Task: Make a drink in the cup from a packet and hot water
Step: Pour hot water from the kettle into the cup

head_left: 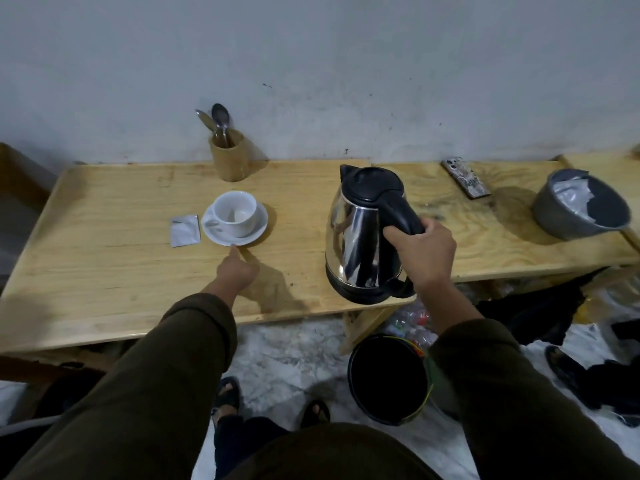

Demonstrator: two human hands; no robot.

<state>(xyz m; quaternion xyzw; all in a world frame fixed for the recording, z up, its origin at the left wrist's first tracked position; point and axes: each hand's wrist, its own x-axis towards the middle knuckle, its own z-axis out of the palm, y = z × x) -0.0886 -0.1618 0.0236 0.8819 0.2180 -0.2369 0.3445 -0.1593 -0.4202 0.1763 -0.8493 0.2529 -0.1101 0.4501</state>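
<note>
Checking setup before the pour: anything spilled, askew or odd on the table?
No spills. One oddity: the kettle, gripped by the right hand, sits at the table front edge, base slightly overhanging. Packet lies unopened beside the saucer.

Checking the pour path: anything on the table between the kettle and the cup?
Nothing visible. Bare wood lies between the kettle, held by the right hand, and the cup. The left hand touches the saucer's near rim.
</note>
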